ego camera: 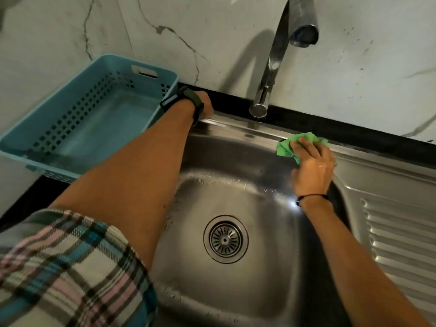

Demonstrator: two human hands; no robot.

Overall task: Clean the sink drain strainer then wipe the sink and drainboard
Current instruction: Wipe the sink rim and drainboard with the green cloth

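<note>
Right hand (pixel 313 166) presses a crumpled green cloth (pixel 286 147) against the upper right corner of the sink (pixel 236 161), at about two o'clock from the drain; the fingers lie spread and bent over the cloth, holding it down where the basin wall meets the rim, and a thin dark band circles the wrist. Left hand (pixel 204 105) reaches to the far left corner of the sink, at about eleven o'clock from the drain, resting on the back rim just beside the black counter edge; its fingers are turned away from the camera, so whether they are curled or flat cannot be told. A dark watch (pixel 188 96) sits on that wrist, and a plaid sleeve (pixel 70 267) covers the upper arm at seven o'clock in the view. Down in the basin floor, the drain strainer (pixel 225 239) sits seated in its round metal ring, at the centre of the clock face, apart from both hands. Water droplets speckle the basin along the back slope and the left wall. To three o'clock lies the ribbed drainboard (pixel 398 232), part of the same steel top. At twelve o'clock the chrome faucet (pixel 271 74) rises from the back edge and arches toward the camera, its spout above the basin. At ten o'clock a blue perforated plastic basket (pixel 28 138) stands on the counter, touching the left forearm's far side near the wrist. A marbled white wall (pixel 212 31) backs the whole counter.
</note>
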